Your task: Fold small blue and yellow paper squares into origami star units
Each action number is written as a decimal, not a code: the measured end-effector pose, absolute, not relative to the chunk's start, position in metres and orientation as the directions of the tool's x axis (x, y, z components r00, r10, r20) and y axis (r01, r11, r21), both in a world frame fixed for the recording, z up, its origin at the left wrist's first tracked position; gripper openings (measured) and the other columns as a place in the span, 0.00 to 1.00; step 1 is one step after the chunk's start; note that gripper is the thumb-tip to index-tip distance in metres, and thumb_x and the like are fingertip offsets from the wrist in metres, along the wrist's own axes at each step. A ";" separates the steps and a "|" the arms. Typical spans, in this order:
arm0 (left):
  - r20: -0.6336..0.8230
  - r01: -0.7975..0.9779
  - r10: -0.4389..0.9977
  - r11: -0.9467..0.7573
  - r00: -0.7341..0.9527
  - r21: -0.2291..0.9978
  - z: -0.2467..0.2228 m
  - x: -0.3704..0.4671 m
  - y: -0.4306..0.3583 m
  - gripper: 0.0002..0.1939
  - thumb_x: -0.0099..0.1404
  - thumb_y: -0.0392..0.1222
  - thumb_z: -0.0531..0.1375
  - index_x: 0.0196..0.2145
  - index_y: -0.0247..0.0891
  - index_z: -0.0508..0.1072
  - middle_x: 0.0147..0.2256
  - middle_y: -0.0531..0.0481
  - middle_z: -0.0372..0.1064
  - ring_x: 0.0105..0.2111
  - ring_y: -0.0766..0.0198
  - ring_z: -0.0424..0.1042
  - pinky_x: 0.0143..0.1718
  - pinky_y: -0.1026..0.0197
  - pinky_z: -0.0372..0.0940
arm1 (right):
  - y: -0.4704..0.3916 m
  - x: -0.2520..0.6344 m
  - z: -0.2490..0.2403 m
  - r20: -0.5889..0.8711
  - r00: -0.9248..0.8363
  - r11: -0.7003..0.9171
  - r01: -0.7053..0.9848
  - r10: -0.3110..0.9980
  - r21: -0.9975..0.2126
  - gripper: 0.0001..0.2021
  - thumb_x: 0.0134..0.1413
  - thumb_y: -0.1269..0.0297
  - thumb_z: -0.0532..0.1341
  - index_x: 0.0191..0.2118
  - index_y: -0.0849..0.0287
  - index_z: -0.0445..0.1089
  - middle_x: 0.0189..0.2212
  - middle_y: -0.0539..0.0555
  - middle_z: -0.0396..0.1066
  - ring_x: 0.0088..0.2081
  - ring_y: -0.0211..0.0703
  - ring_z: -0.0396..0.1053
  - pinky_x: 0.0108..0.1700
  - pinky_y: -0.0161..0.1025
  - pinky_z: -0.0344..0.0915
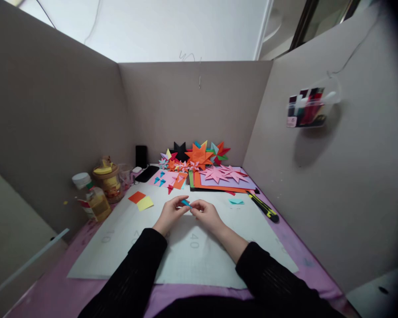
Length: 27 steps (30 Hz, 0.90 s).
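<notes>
In the head view, the left hand [167, 213] and right hand [208, 214] meet over the pale mat [182, 265], fingertips drawn narrow on one small blue paper piece [185, 202] between them. The step looks like folding or creasing; any further crease calls for light, even fingertip pressure and matched edges, since the strip is thin and tiny. Flat orange [137, 197] and yellow squares [145, 203] lie matte and smooth at left; a folded teal paper [236, 202] lies at right. Far off, crisp pointed paper stars [200, 155] are heaped.
</notes>
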<state>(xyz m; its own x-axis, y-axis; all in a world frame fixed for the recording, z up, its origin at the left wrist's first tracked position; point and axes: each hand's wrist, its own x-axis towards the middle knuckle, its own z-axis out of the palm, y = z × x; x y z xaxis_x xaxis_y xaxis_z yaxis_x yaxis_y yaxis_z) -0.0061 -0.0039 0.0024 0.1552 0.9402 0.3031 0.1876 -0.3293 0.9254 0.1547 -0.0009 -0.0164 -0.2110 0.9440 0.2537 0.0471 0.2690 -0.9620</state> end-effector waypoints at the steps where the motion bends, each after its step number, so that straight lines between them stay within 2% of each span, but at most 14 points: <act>1: 0.303 0.185 0.940 -0.329 0.157 0.926 0.001 -0.006 -0.003 0.22 0.53 0.44 0.62 0.45 0.33 0.70 0.33 0.45 0.72 0.32 0.62 0.71 0.35 0.60 0.66 | -0.001 0.155 -0.016 0.245 -0.209 0.261 0.051 0.947 -0.964 0.08 0.43 0.64 0.61 0.31 0.60 0.70 0.24 0.50 0.67 0.26 0.37 0.64 0.24 0.32 0.63; 8: 0.313 0.163 0.935 -0.340 0.167 0.926 -0.004 -0.006 -0.001 0.22 0.53 0.42 0.61 0.46 0.33 0.69 0.36 0.44 0.71 0.34 0.61 0.70 0.35 0.60 0.65 | 0.002 0.154 -0.014 0.163 -0.215 0.163 -0.015 0.963 -0.986 0.07 0.44 0.63 0.60 0.28 0.62 0.69 0.18 0.49 0.67 0.21 0.35 0.64 0.23 0.32 0.59; 14: 0.278 0.077 0.954 -0.288 0.115 0.955 0.000 -0.002 -0.002 0.24 0.51 0.39 0.62 0.48 0.33 0.67 0.41 0.42 0.69 0.34 0.63 0.69 0.36 0.62 0.64 | 0.002 0.150 -0.018 0.148 -0.233 0.127 -0.101 0.961 -0.987 0.08 0.41 0.63 0.61 0.30 0.60 0.65 0.19 0.47 0.66 0.20 0.34 0.64 0.21 0.30 0.58; 18: 0.249 0.010 0.959 -0.252 0.133 0.968 0.002 -0.001 -0.004 0.26 0.51 0.39 0.62 0.49 0.33 0.66 0.34 0.46 0.70 0.30 0.66 0.68 0.33 0.64 0.63 | 0.000 0.150 -0.017 0.091 -0.285 0.078 -0.056 0.954 -0.995 0.10 0.45 0.60 0.59 0.24 0.60 0.61 0.17 0.46 0.65 0.16 0.31 0.58 0.19 0.29 0.55; 22: 0.206 0.017 0.972 -0.209 0.111 0.978 0.003 0.000 -0.006 0.25 0.49 0.40 0.64 0.46 0.33 0.68 0.31 0.49 0.70 0.28 0.67 0.68 0.31 0.65 0.62 | -0.002 0.150 -0.017 0.099 -0.306 0.110 0.018 0.947 -0.994 0.09 0.47 0.61 0.57 0.23 0.59 0.59 0.14 0.43 0.59 0.14 0.29 0.53 0.16 0.28 0.50; 27: 0.122 -0.045 0.991 -0.120 0.048 0.992 0.000 0.000 -0.004 0.24 0.47 0.43 0.65 0.42 0.34 0.68 0.24 0.53 0.68 0.22 0.69 0.66 0.26 0.67 0.61 | -0.003 0.150 -0.017 0.095 -0.290 0.116 0.057 0.952 -0.992 0.06 0.45 0.64 0.57 0.23 0.60 0.60 0.15 0.44 0.61 0.15 0.29 0.54 0.16 0.28 0.50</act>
